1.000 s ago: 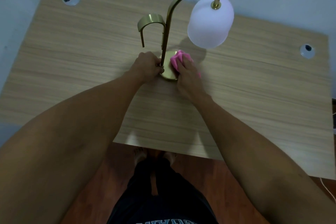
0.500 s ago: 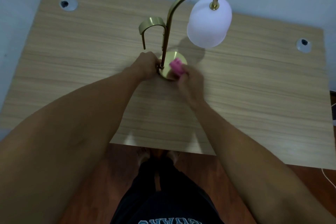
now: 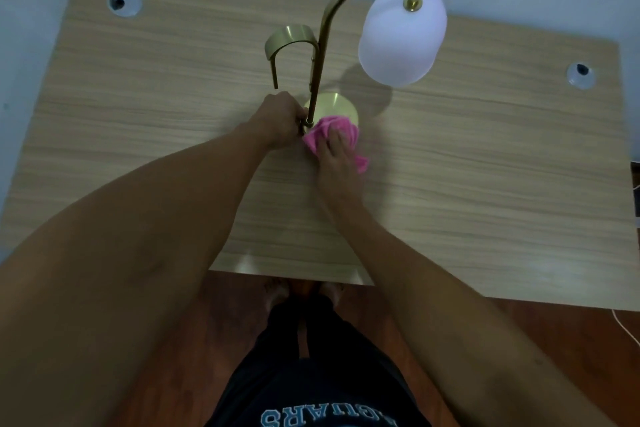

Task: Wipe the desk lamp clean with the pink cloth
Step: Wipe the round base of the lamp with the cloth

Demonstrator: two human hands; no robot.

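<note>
the left hand (image 3: 280, 120) is closed around the foot of the brass stem (image 3: 317, 80), apparently to keep the desk lamp (image 3: 346, 55) from sliding on the wooden desk (image 3: 485, 156) while it is rubbed. just right of it, the right hand (image 3: 334, 156) presses flat, fingers loosely spread, on the bunched pink cloth (image 3: 334, 130), which covers the near part of the round base (image 3: 332, 106). compared with half a second ago, the cloth shows more, spread wider over the base's right side, with a corner trailing onto the desk.
</note>
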